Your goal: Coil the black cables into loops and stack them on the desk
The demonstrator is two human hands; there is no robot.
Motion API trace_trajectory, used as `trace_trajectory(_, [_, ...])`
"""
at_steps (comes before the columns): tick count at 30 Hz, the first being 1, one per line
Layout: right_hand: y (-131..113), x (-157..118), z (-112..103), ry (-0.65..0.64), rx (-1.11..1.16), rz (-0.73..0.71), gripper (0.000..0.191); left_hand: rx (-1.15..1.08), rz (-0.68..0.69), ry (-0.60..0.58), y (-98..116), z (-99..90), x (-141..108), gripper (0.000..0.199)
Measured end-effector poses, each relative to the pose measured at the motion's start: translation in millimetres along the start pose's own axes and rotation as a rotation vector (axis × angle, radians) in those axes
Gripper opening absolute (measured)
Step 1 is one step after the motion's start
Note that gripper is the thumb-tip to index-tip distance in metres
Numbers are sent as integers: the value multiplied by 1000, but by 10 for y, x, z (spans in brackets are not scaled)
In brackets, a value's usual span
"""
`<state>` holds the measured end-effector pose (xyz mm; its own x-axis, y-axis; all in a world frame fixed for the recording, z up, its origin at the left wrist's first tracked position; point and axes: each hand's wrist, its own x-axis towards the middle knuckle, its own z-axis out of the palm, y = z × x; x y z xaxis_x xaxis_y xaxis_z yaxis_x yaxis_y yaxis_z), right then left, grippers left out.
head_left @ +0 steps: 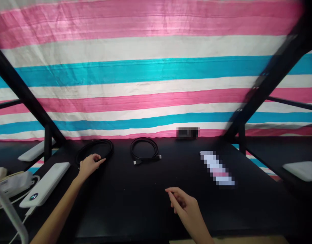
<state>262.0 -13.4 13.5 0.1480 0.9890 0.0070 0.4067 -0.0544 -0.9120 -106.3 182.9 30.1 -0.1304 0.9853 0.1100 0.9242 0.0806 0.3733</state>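
- One left hand [89, 165], half-curled, meets the looped black cable [111, 148], far left; grip unclear.
- Right hand [186, 205]: loosely closed, apparently empty.
- Coiling likely limits tangling.

Single head-worn camera looked forward and slightly down across black tabletop [145, 210], close above near edge, facing striped plastic sheet [150, 71].
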Motion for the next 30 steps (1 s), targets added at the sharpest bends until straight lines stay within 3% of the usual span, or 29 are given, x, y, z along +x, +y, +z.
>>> trace_trajectory(6, [-23,4,-34,-28,-54,23,36,-134,-19,161,-1,-107,-9,35])
trace_trajectory(15, [-111,17,18,-82,-99,38,32,-352,-54,513,173,-561,-153,28])
trace_trajectory(20, [-140,40,40,-95,-89,40,30,-457,-62,732,399,-710,-472,27])
trace_trajectory(24, [-152,60,71,-112,-58,49,30,-725,33,892,624,-742,-832,26])
trace_trajectory(27, [-170,71,125,-109,35,73,35,-913,73,920,809,-678,-1107,33])
trace_trajectory(30, [-221,70,184,-127,182,121,48,-1172,9,837,976,-547,-1352,43])
